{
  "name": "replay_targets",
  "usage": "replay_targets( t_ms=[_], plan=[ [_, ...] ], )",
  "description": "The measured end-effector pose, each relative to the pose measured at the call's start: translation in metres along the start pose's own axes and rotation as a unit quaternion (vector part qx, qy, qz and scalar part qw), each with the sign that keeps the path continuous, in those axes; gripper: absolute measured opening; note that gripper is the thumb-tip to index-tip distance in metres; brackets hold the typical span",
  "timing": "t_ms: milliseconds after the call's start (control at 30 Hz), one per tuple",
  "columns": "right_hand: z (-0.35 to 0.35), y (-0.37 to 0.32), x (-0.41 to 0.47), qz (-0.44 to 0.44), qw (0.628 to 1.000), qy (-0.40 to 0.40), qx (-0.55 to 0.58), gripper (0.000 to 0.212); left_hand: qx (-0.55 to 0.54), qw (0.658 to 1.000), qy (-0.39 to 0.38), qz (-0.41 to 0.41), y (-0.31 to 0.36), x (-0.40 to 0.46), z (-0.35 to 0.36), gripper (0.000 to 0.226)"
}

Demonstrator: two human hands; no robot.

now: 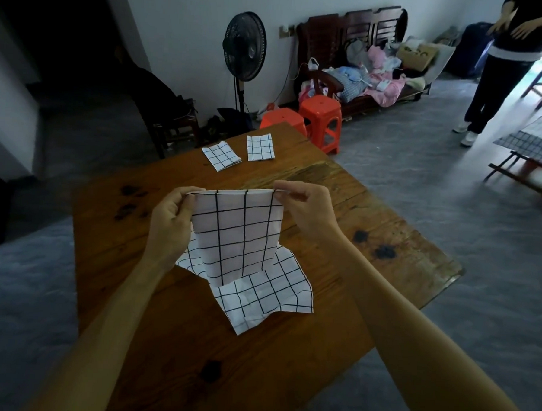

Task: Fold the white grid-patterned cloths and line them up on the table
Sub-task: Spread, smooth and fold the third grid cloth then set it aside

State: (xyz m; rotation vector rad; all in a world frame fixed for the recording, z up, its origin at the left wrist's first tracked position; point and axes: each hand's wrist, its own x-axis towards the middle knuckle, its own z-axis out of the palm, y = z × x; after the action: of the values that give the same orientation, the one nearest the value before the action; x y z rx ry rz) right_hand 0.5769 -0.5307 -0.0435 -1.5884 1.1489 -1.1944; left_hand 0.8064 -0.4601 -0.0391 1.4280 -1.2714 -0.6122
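A white grid-patterned cloth (236, 235) hangs doubled over above the middle of the wooden table (162, 341). My left hand (170, 219) pinches its top left corner and my right hand (305, 210) pinches its top right corner. Under it, more unfolded grid cloth (268, 296) lies rumpled on the table, partly hidden by the hanging one. Two folded grid cloths rest side by side near the table's far edge, one on the left (221, 157) and one on the right (260, 147).
Two orange plastic stools (319, 120) stand just beyond the table's far corner, a black standing fan (245, 47) behind them. A wooden bench (365, 53) with piled clothes lines the back wall. A person (503, 60) stands at the far right near another grid-covered table (537, 140).
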Motion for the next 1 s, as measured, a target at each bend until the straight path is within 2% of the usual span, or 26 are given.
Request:
replay_targets(
  t_ms=[300,400,500,600,733,867,1000],
  plan=[
    [-0.004,0.0,0.002,0.005,1.0,0.001,-0.029,0.036,0.004,1.0,-0.017,0.005,0.005,-0.003,0.003,0.026],
    [-0.005,0.001,-0.002,-0.047,0.994,-0.009,-0.097,0.033,0.012,1.0,-0.017,0.017,0.008,-0.005,0.009,0.023],
    [0.0,0.001,-0.005,-0.166,0.948,-0.012,-0.27,0.027,0.031,0.999,-0.023,0.036,0.013,-0.006,0.02,0.022],
    [0.008,-0.009,-0.003,-0.2,0.914,-0.049,-0.35,0.027,0.057,0.997,-0.033,0.05,0.015,-0.006,0.031,0.021],
    [0.019,-0.022,-0.001,-0.241,0.922,-0.084,-0.291,0.013,0.064,0.994,-0.047,0.075,0.017,-0.004,0.038,0.019],
    [0.015,-0.026,0.002,-0.195,0.949,-0.09,-0.232,0.011,0.068,0.993,-0.025,0.088,0.015,-0.007,0.039,0.012],
    [0.01,-0.025,0.002,-0.172,0.953,-0.101,-0.227,0.012,0.087,0.992,0.003,0.086,0.007,-0.012,0.04,0.011]
  ],
)
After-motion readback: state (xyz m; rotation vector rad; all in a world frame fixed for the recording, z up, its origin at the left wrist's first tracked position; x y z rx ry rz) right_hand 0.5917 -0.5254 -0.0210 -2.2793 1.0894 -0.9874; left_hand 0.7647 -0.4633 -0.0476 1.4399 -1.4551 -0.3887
